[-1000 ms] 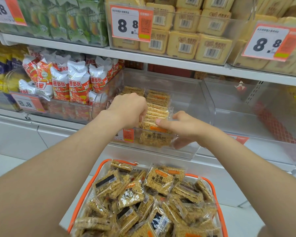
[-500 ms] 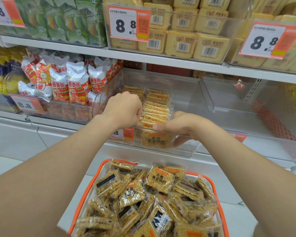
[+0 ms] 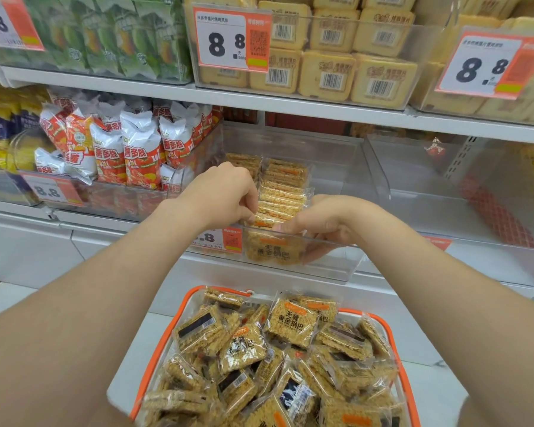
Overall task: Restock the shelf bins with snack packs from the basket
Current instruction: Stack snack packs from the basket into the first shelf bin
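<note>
An orange-rimmed basket (image 3: 164, 334) below me is heaped with clear-wrapped golden rice-cracker snack packs (image 3: 292, 322). On the middle shelf a clear bin (image 3: 327, 269) holds a row of the same packs (image 3: 282, 192) standing on edge. My left hand (image 3: 221, 197) reaches over the bin's front wall, fingers curled onto the front of the row. My right hand (image 3: 324, 223) grips the frontmost pack (image 3: 272, 249) from the right side, thumb on its top edge, fingers behind the bin wall.
Left of this bin stands a bin of red and white snack bags (image 3: 136, 149). To the right is an empty clear bin (image 3: 444, 186). The upper shelf carries yellow packs (image 3: 327, 72), green packs (image 3: 121, 35) and 8.8 price tags (image 3: 232, 38).
Both hands stay at the bin front; the right hand has sunk a little deeper, pressing the front pack down behind the wall. The left hand barely moved.
</note>
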